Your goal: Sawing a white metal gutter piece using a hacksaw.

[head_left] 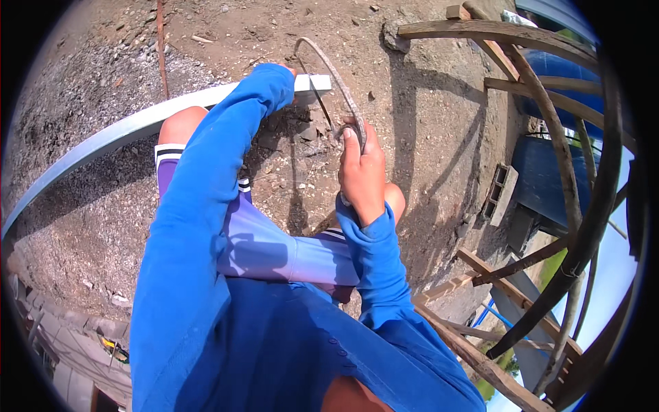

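A long, pale metal bar [137, 123] runs from the far left across my raised knee, its cut end just past my left hand. My left hand [292, 71], mostly hidden by its blue sleeve, is closed on the bar near that end. In my right hand [364, 175] is a hacksaw [338, 74] with a curved frame, the fingers wrapped round its handle. Its thin dark blade crosses the bar close to the end, between my two hands. Whether the blade has bitten into the metal I cannot tell.
Gravelly ground [439, 123] lies below, with broken stones [309, 130] under the bar's end. A rusty rod [162, 55] lies at the far left. To the right stand rough wooden poles [549, 123], a hollow concrete block [500, 194] and a blue drum [549, 172].
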### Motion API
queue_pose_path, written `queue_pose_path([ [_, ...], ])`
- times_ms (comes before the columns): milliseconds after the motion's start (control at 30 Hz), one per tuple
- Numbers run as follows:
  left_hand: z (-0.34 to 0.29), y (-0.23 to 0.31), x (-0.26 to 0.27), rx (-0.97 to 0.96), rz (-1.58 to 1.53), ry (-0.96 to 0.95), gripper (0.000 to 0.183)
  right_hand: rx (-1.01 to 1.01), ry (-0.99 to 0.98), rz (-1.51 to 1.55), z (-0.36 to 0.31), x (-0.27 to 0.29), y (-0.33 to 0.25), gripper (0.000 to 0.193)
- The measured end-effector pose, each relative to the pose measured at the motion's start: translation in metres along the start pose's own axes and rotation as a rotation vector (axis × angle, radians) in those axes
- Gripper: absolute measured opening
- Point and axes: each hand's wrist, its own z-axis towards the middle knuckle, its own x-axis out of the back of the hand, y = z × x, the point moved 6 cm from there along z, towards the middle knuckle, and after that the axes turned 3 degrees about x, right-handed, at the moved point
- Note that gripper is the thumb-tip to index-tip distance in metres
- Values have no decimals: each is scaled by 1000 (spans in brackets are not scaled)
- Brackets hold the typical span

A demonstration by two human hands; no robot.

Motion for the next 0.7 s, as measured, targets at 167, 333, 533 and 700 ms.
queue_pose_path([
  [167,-17,-10,7,54,13,6,60,-122,-107,57,-45,41,-30,28],
  [333,15,9,13,-25,-20,-31,61,111,67,-43,87,-47,3,36],
  [533,-13,-5,7,-28,-50,88,58,-76,-51,-73,-60,59,-25,27],
  [700,2,21,19,-71,-61,18,55,155,95,4,82,-41,14,30],
])
